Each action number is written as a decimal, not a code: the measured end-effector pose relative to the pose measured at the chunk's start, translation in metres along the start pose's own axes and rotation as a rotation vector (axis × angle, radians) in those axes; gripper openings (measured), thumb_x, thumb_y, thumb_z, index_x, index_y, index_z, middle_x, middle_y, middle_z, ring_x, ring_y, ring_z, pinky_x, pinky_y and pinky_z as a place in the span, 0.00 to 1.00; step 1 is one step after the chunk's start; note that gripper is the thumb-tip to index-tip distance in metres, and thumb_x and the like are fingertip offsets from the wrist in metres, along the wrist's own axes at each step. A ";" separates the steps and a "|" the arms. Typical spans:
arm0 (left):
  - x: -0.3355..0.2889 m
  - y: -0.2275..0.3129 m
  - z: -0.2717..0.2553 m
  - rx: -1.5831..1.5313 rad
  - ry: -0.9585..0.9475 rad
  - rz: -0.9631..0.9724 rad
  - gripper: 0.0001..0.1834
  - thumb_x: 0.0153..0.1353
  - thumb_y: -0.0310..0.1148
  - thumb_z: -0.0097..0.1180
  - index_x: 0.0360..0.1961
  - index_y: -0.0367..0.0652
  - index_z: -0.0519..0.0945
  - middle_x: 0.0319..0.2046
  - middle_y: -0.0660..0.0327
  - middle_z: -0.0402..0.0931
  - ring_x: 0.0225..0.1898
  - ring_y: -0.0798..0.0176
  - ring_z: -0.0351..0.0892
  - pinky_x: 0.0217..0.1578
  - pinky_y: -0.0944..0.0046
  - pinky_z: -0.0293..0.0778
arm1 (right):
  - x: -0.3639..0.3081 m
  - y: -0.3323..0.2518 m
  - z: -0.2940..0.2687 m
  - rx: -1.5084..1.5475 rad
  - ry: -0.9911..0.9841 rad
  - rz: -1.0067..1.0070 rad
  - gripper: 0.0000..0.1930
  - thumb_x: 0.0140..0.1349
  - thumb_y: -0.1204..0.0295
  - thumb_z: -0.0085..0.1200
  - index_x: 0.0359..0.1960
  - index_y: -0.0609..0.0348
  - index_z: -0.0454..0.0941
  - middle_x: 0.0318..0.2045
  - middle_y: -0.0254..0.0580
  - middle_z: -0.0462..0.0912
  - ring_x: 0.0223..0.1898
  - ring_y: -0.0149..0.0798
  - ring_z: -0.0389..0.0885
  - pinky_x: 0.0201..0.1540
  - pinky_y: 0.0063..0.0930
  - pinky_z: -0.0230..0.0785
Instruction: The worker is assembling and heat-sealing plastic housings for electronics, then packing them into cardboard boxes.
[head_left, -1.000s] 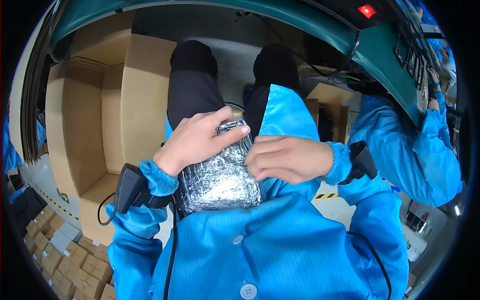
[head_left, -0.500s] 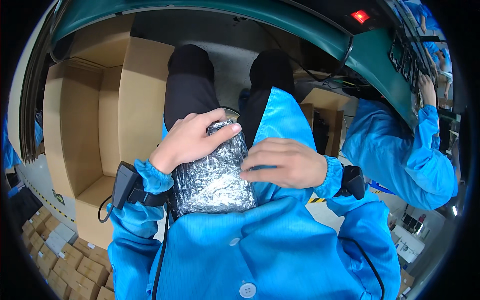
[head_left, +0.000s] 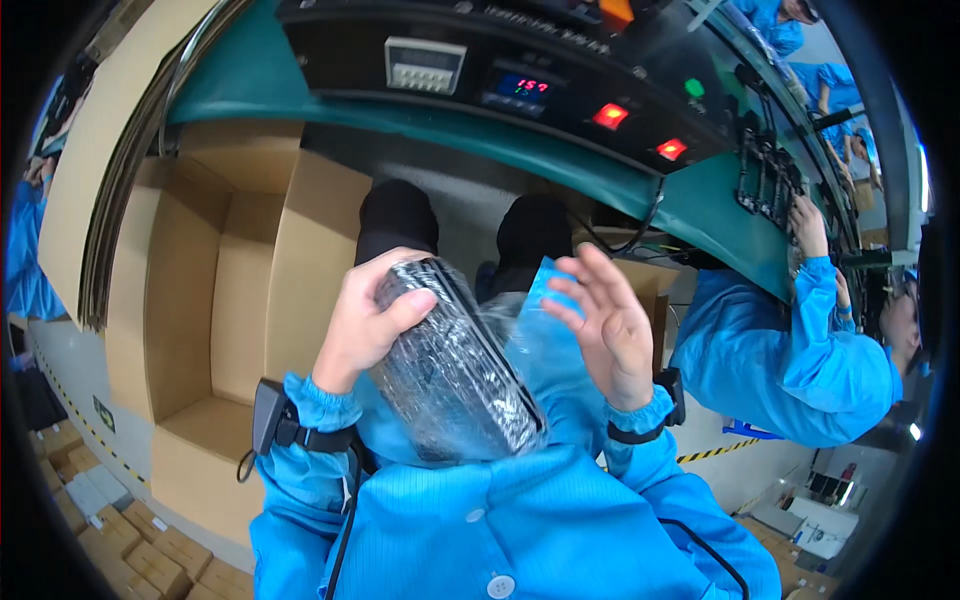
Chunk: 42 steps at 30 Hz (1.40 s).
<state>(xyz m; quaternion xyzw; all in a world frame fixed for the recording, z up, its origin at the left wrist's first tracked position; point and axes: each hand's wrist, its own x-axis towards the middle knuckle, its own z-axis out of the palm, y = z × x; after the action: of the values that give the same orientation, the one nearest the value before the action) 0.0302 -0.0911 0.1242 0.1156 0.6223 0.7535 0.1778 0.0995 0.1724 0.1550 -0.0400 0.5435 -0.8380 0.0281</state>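
A bundle of flat black pieces, wrapped in clear plastic film, stands tilted above my lap. My left hand grips its upper left end, thumb across the top and fingers behind. On the bundle's right side, stacked dark layers show along the edge under the shiny film. My right hand is raised to the right of the bundle, fingers apart and nothing in it. A sheer flap of film seems to spread from the bundle toward that hand; whether it touches the fingers I cannot tell.
An open cardboard box stands left of my legs. Ahead runs a green-topped bench carrying a black control panel with lit red switches. A co-worker in blue works at the right over black parts. Stacked cartons lie lower left.
The bundle has turned from lying flat to tilted, its layered edge now showing. My right hand has come off it, moving up and right and spreading. The view has shifted up toward the bench.
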 end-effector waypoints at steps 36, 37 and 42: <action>-0.053 0.033 -0.010 0.201 -0.157 -0.017 0.47 0.43 0.32 0.72 0.67 0.38 0.65 0.69 0.52 0.59 0.71 0.51 0.57 0.70 0.48 0.48 | -0.010 0.007 0.044 -0.098 -0.244 0.329 0.13 0.72 0.67 0.50 0.44 0.66 0.81 0.40 0.40 0.85 0.42 0.29 0.82 0.46 0.25 0.76; -0.061 0.032 -0.012 0.195 -0.157 -0.065 0.49 0.46 0.26 0.68 0.70 0.35 0.57 0.71 0.52 0.54 0.71 0.53 0.55 0.70 0.53 0.51 | -0.010 0.014 0.050 -0.044 -0.242 0.342 0.13 0.72 0.68 0.49 0.45 0.66 0.81 0.40 0.40 0.85 0.42 0.29 0.82 0.46 0.24 0.76; -0.087 0.025 0.022 -0.071 0.240 -0.051 0.49 0.52 0.21 0.62 0.73 0.37 0.49 0.67 0.48 0.56 0.69 0.54 0.58 0.67 0.54 0.56 | -0.007 0.027 0.079 -0.093 -0.233 0.381 0.13 0.70 0.69 0.52 0.45 0.68 0.83 0.40 0.41 0.85 0.42 0.28 0.82 0.46 0.23 0.75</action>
<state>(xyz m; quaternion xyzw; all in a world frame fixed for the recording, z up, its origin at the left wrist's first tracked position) 0.1152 -0.1114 0.1576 0.0024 0.6147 0.7788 0.1250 0.1138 0.0900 0.1619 -0.0344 0.5724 -0.7812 0.2467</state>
